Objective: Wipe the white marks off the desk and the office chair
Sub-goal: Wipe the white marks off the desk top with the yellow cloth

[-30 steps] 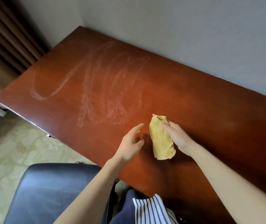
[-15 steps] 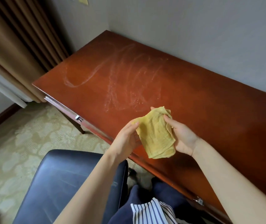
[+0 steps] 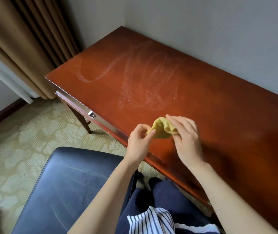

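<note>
Yellow cloth (image 3: 160, 131): bunched above tabletop (image 3: 227, 115) front edge.
Left hand (image 3: 140, 144): grip pinching cloth.
Right hand (image 3: 187, 142): grip holding cloth.
White marks (image 3: 135, 92): smeared across tabletop.

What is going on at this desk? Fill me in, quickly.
A person is bunching a yellow cloth between both hands above the front edge of the wooden desk. The left hand pinches one end and the right hand grips the other. White marks streak the desk top beyond the hands and are not yet wiped. The dark office chair sits beside the person, with faint pale streaks on its seat.
</note>
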`<state>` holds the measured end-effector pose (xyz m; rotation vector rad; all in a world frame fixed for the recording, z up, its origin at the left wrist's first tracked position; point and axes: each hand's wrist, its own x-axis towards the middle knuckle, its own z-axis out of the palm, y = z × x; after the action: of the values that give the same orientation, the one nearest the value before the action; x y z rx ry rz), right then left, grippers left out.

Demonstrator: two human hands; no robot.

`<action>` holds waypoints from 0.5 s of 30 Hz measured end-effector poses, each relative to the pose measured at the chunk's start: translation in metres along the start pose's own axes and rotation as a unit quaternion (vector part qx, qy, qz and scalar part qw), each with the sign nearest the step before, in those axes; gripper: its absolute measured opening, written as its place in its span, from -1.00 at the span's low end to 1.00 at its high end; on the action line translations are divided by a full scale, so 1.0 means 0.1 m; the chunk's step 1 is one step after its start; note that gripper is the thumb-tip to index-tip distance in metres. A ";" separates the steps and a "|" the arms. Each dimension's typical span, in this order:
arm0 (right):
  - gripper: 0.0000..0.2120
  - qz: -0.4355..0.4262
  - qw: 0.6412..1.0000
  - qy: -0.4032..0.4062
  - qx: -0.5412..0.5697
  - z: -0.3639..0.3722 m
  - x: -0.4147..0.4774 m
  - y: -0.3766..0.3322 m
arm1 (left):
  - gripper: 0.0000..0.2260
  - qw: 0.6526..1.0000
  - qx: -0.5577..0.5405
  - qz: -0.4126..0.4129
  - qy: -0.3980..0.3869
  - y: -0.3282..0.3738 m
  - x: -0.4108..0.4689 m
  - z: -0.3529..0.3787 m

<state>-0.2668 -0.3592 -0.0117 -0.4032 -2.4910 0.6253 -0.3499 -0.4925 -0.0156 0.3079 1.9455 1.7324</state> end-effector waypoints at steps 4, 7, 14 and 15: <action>-0.44 0.003 0.995 -0.100 0.019 0.23 -0.37 -0.02 | -0.83 0.956 -0.189 -0.219 -0.044 -0.25 -0.20 0.02; -0.50 0.001 0.986 -0.153 0.064 0.32 -0.53 -0.07 | -0.70 0.931 -0.246 -0.256 -0.081 -0.33 -0.24 -0.02; -0.44 -0.007 0.967 -0.227 0.118 0.32 -0.44 -0.02 | -0.85 0.967 -0.161 -0.199 0.006 -0.30 -0.06 -0.19; -0.50 -0.011 0.972 -0.204 0.119 0.30 -0.37 0.00 | -0.88 0.970 -0.154 -0.189 -0.008 -0.27 -0.01 -0.23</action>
<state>-0.2537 -0.3846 -0.0501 -0.1672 -2.7488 1.0776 -0.3562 -0.5168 -0.0404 -0.1526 1.5637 1.7271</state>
